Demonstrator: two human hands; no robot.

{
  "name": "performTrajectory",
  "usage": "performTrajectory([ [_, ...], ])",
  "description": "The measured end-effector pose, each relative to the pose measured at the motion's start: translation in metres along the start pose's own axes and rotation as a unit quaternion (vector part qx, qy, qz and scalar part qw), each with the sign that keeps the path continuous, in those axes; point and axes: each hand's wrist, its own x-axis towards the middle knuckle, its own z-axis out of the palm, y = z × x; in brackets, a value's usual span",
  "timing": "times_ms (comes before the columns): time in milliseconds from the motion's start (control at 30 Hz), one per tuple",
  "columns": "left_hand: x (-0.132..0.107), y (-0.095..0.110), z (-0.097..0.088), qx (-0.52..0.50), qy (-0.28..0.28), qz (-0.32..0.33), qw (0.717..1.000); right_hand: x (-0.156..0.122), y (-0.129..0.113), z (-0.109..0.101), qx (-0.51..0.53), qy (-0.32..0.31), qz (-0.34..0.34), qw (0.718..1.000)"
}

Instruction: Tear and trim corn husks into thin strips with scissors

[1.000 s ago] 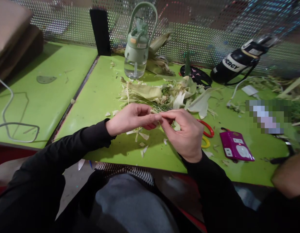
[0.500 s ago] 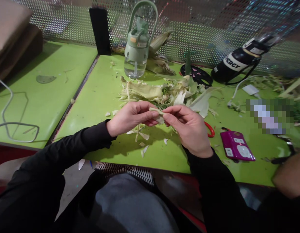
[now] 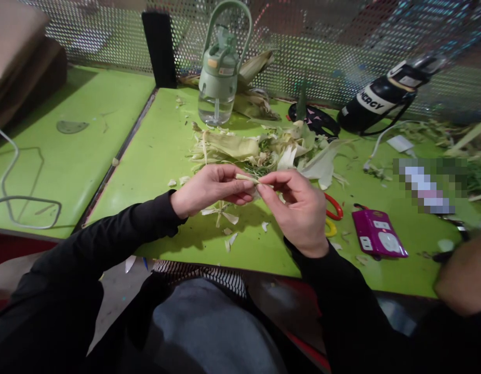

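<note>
Between my hands is a narrow, pale green strip of corn husk, folded or rolled. My left hand pinches it between thumb and fingers. The thumb and forefinger of my right hand close on its right end. Just beyond them lies a heap of torn corn husks, pale yellow and green. On the table below my fingers is a flower-like piece made of husk strips. Scissors with red and yellow handles lie beside my right hand, partly hidden by it.
A pale green water bottle stands behind the heap; a black bottle leans at the back right. A purple packet lies to the right, near another person's arm. A white cable and brown bags are at left.
My right hand has shifted slightly left and turned along the husk strip, which now looks narrower. More of the scissors shows, including the yellow handle. My left hand stays nearly in place.
</note>
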Motion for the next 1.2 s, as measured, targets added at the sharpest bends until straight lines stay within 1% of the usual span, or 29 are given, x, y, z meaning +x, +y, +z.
performTrajectory([
  [100, 0.0016, 0.0011, -0.0032, -0.011, 0.0, -0.037, 0.999, 0.0008, 0.0019, -0.0001, -0.031, 0.003, -0.045, 0.999],
  [200, 0.0017, 0.0027, -0.0053, -0.015, -0.011, -0.052, 0.998, 0.0019, 0.0025, -0.0009, -0.059, 0.004, -0.092, 0.994],
  [267, 0.0009, 0.0038, -0.005, -0.007, -0.012, -0.054, 0.998, 0.0021, 0.0027, -0.001, -0.078, 0.004, -0.124, 0.989],
  [333, -0.0001, 0.0043, -0.0036, 0.002, -0.001, -0.049, 0.999, 0.0021, 0.0028, -0.0009, -0.096, 0.005, -0.15, 0.984],
  [433, -0.001, 0.0041, -0.0019, 0.013, 0.013, -0.037, 0.999, 0.0024, 0.0031, -0.0011, -0.106, 0.005, -0.171, 0.98],
  [500, -0.001, 0.004, -0.002, 0.023, 0.015, -0.025, 0.999, 0.0032, 0.0033, -0.0022, -0.085, -0.004, -0.153, 0.984],
  [533, -0.0009, 0.0039, -0.0025, 0.031, 0.014, -0.017, 0.999, 0.0037, 0.0034, -0.0029, -0.063, -0.014, -0.128, 0.99],
  [600, -0.0006, 0.0038, -0.0034, 0.046, 0.013, 0.007, 0.999, 0.0044, 0.0038, -0.0042, -0.007, -0.039, -0.052, 0.998],
  [667, -0.0003, 0.0034, -0.0038, 0.056, 0.012, 0.03, 0.998, 0.0045, 0.0047, -0.0046, 0.04, -0.054, 0.02, 0.998],
  [700, -0.0003, 0.0032, -0.0037, 0.061, 0.013, 0.039, 0.997, 0.0043, 0.0053, -0.0043, 0.051, -0.055, 0.041, 0.996],
  [767, -0.0001, 0.0031, -0.0029, 0.073, 0.016, 0.047, 0.996, 0.0035, 0.0067, -0.0031, 0.051, -0.054, 0.048, 0.996],
  [833, 0.0002, 0.0035, -0.0019, 0.083, 0.02, 0.048, 0.995, 0.0026, 0.0076, -0.0016, 0.033, -0.051, 0.025, 0.998],
  [967, 0.0008, 0.0058, -0.0007, 0.095, 0.027, 0.034, 0.994, 0.0015, 0.0063, 0.0, -0.036, -0.026, -0.044, 0.998],
  [1067, 0.0006, 0.0077, -0.001, 0.087, 0.029, -0.003, 0.996, 0.0017, 0.005, 0.0003, -0.099, 0.002, -0.108, 0.989],
  [1133, 0.0002, 0.0089, -0.002, 0.06, 0.025, -0.028, 0.997, 0.002, 0.0051, 0.0007, -0.118, 0.015, -0.144, 0.982],
  [1200, -0.0003, 0.0101, -0.0037, 0.027, 0.017, -0.052, 0.998, 0.002, 0.0058, 0.0011, -0.124, 0.02, -0.164, 0.978],
])
